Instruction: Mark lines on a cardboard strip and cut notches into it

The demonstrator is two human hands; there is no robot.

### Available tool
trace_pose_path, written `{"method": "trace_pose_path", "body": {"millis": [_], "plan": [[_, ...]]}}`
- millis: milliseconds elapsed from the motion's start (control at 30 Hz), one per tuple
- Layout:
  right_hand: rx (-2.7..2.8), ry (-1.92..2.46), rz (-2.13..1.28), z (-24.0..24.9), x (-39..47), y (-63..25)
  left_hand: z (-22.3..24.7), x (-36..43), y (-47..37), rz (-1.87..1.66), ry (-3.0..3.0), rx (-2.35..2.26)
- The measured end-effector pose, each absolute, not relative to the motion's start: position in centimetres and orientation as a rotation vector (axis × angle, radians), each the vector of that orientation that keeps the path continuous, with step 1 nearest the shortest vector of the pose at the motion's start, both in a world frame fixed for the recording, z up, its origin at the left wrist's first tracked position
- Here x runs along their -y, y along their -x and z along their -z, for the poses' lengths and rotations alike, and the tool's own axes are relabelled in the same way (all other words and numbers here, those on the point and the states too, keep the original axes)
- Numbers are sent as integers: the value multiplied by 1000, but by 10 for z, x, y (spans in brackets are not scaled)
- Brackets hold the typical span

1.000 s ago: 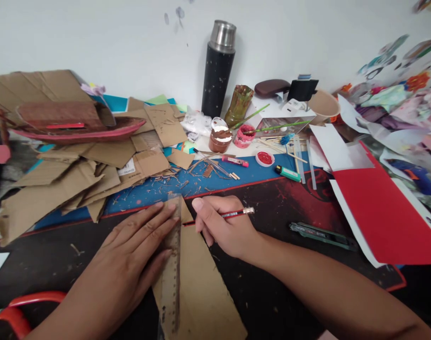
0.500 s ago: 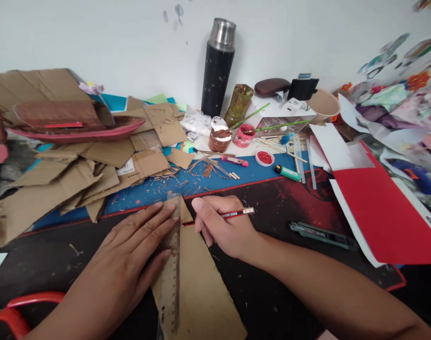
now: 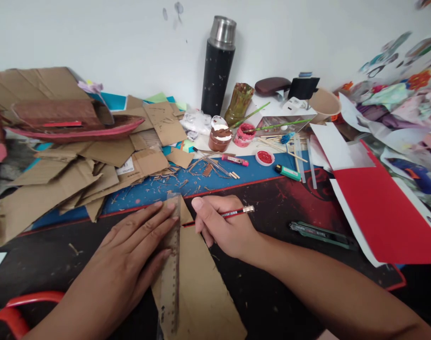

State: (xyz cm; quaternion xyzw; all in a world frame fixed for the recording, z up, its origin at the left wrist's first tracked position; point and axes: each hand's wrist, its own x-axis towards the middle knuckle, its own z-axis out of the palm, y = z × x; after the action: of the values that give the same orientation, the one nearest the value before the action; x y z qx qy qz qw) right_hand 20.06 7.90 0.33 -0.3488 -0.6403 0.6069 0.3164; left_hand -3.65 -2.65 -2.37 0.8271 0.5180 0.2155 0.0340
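Note:
My left hand (image 3: pixel 133 250) lies flat, fingers stretched out, pressing a clear plastic ruler (image 3: pixel 173 283) onto a piece of brown cardboard (image 3: pixel 204 288). The ruler runs lengthwise over the cardboard, its far end just past my fingertips. In my right hand (image 3: pixel 224 224) is a pencil (image 3: pixel 232 213) with a red and black barrel, held in a writing grip with its silver end pointing right. The pencil's tip reaches toward the ruler's edge, beside a dark slit or gap across the cardboard near its far end.
Cardboard scraps (image 3: pixel 77 174) and a model boat (image 3: pixel 77 125) lie at left. A utility knife (image 3: pixel 323 235) and red sheet (image 3: pixel 385 212) are at right. Open paint pots (image 3: pixel 220 140) stand before a black thermos (image 3: pixel 217 75). Red scissor handles (image 3: pixel 15 316) show at lower left.

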Motion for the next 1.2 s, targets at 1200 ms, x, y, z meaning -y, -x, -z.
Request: {"method": "trace_pose_path", "body": {"millis": [1200], "plan": [[1577,896,-1636,3,-80,-199,24,26,38,-667,-2558,-1582]]}}
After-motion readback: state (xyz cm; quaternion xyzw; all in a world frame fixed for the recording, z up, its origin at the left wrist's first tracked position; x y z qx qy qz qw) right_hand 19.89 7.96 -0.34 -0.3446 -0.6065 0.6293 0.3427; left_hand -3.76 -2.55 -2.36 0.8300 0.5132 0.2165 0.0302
